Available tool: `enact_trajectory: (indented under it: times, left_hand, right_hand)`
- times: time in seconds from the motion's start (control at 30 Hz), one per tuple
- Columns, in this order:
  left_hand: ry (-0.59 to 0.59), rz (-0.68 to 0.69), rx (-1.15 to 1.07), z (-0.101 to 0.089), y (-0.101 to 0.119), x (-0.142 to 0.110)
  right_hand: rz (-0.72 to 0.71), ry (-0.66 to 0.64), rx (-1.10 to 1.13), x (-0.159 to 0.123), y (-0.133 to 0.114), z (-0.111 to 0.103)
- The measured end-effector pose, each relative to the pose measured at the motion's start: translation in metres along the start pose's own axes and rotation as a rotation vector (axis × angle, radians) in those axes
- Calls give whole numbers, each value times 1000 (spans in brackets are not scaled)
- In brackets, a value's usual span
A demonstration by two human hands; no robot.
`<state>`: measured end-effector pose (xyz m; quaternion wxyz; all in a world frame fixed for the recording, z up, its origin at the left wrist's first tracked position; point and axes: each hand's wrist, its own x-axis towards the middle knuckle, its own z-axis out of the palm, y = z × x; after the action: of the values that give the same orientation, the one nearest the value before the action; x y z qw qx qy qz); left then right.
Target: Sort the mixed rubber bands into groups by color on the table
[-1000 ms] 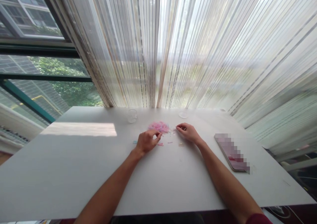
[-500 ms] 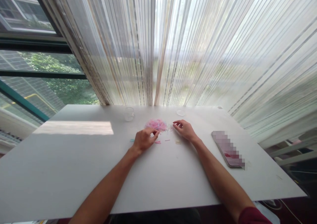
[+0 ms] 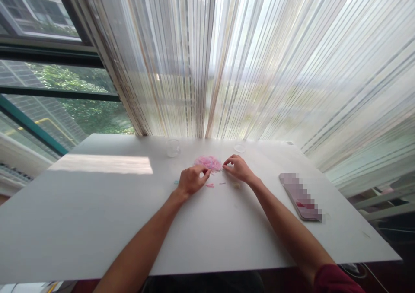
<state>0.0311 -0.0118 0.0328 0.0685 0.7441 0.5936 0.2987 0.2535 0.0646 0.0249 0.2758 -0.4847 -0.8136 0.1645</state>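
A loose pile of small, thin pink and pastel strips [image 3: 207,162] lies on the white table. At its near edge is my left hand [image 3: 192,180], thumb and forefinger pinched together; whatever is between them is too small to make out. My right hand [image 3: 239,169] has its fingertips closed at the pile's right edge, and I cannot tell what they hold. Closer to me lie a teal bit [image 3: 176,182], several pink strips [image 3: 210,185], a single mauve strip [image 3: 222,183] and a pale yellow bit [image 3: 237,186], the last just below my right hand.
Behind the pile stand a clear round container [image 3: 173,148] and, farther right, a clear round lid [image 3: 239,148]. A phone [image 3: 300,198] lies to the right of my right forearm. The white table [image 3: 97,215] reaches back to a striped sheer curtain [image 3: 181,68].
My right hand has moved left and its fingertips have closed at the pile's edge. My left hand stays pinched by the pile. The whole view has shifted slightly.
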Motion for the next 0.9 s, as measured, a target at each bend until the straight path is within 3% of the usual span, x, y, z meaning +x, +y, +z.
enact_trajectory:
  times: [0.23, 0.47, 0.77, 0.9]
  left_hand:
    - [-7, 3, -40, 0, 0, 1]
    - [-26, 56, -145, 3, 5, -3]
    - [-137, 120, -455, 6, 13, -7]
    - [-134, 162, -525, 10, 13, -8]
  right_hand:
    - [103, 46, 142, -12, -2, -9]
    - [60, 88, 185, -31, -11, -12]
    - [-22, -103, 355, -50, -37, -16]
    - [-22, -123, 398, -53, -41, -13]
